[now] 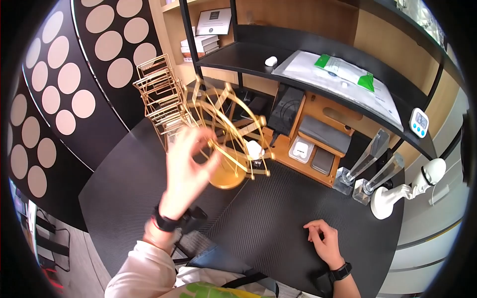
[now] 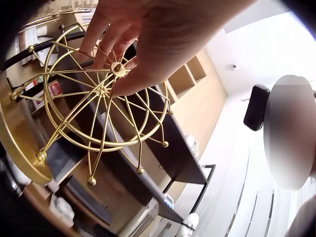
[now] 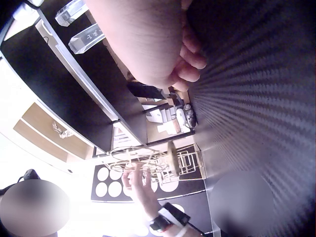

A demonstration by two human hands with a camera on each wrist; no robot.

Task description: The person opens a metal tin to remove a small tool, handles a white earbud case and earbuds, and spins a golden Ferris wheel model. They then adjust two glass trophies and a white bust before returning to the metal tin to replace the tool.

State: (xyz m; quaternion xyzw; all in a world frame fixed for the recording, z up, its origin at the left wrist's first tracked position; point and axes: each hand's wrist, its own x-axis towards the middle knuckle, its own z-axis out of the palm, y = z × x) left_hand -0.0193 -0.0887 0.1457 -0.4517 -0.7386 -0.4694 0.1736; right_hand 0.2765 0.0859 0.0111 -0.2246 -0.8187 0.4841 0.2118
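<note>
A gold Ferris wheel ornament point(image 1: 227, 180) stands on its round base on the black desk. My left hand point(image 1: 188, 164) is raised at its near side, blurred in the head view, with thumb and forefinger bowed apart. In the left wrist view the fingers point(image 2: 94, 39) are close by the wheel's hub point(image 2: 118, 69), and thin spokes cross in front of them. The thumb lies just below the hub. My right hand point(image 1: 325, 243) rests on the desk with loosely curled fingers and nothing in it; the right wrist view shows its fingertips point(image 3: 195, 61) near the desk surface.
Left of the ornament rises a gold wire rack point(image 1: 161, 99). Behind stand a wooden organizer point(image 1: 318, 171) and a black shelf point(image 1: 238, 57). At the right are crystal trophies point(image 1: 367, 156), a white figurine point(image 1: 385, 203) and a small timer point(image 1: 419, 122).
</note>
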